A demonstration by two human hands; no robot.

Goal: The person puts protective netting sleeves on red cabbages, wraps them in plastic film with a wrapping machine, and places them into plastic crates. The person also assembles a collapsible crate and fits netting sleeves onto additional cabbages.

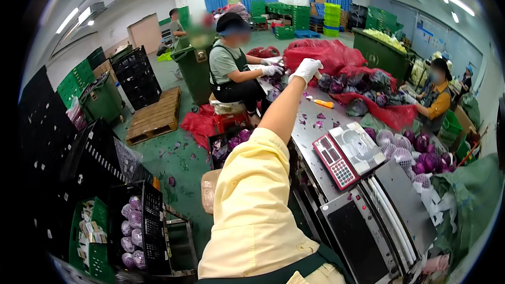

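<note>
Head view. Left arm, in a yellow sleeve (252, 189), stretches out nearly straight above the metal table (299, 132). Left hand (306, 70) wears a white glove. Fingers curl toward the palm; cannot tell whether they close on something small, as the inside of the grip is hidden. Right hand out of frame, so its state is unknown.

Placement: purple cabbages (339, 84) lie heaped beside and against red sacks (323, 55) at the far part of the table, presumably so that people on either side can draw from one pile. A seated person (226, 66) has gloved hands at the left edge; another person (439, 100) sits on the right. Digital scale (335, 160) stands at the near end, next to a flat-topped machine (357, 231), probably to keep both within easy reach. Netted cabbages (402, 158) lie right of the scale; the netting likely guards the heads against knocks.

Relative to the fingers: the cabbage heap lies just to their right in the view, with no contact that can be made out. An orange-handled knife (323, 103) lies flat on the table, nearer the camera than the hand and apart from the fingers, handle pointing right. Purple leaf scraps (319, 124) are scattered around it.
</note>
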